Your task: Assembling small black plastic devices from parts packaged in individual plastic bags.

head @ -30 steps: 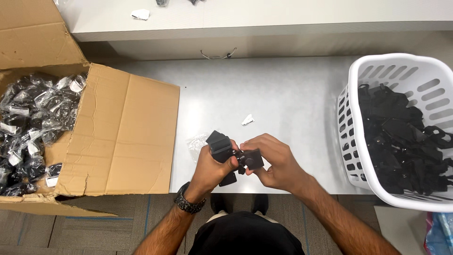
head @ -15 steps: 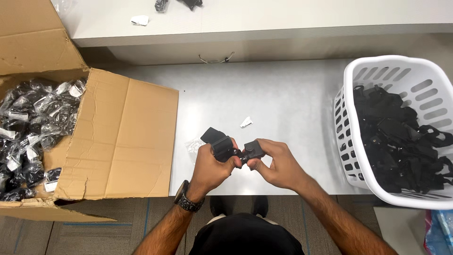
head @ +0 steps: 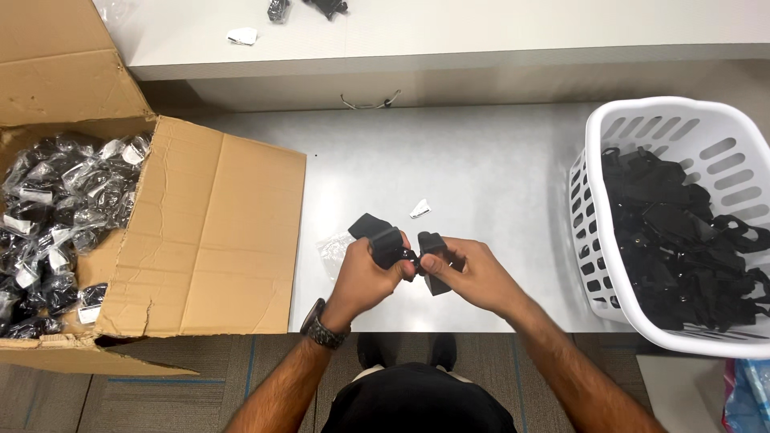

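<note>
Both hands meet over the near edge of the table, and between them sits a small black strap piece (head: pixel 395 243) made of two parts. The left hand (head: pixel 362 277) is closed around the left part, thumb on top and fingers curled under, with a flat black tab sticking out up and to the left past the knuckles. The right hand (head: pixel 468 273) is clamped on the right part, a blocky black bit pinched between thumb and forefinger, its lower end poking out below the palm. The long axis of the whole thing runs roughly left to right, tilted a touch so the left end sits higher and farther from the body. The two parts meet right at the gap between the thumbs, so each hand is equally near that join. Both wrists angle inward, forearms coming up from the bottom in a V, a dark watch (head: pixel 322 327) on the left wrist. Just left of the left hand lies a crumpled clear plastic bag (head: pixel 332 248), and a small white scrap (head: pixel 419 209) lies on the grey table (head: pixel 481 160) just beyond the hands. Well off to the left, an open cardboard box (head: pixel 200 232) holds bagged black items; well off to the right, a white laundry basket (head: pixel 609 128) is heaped with loose black straps.
</note>
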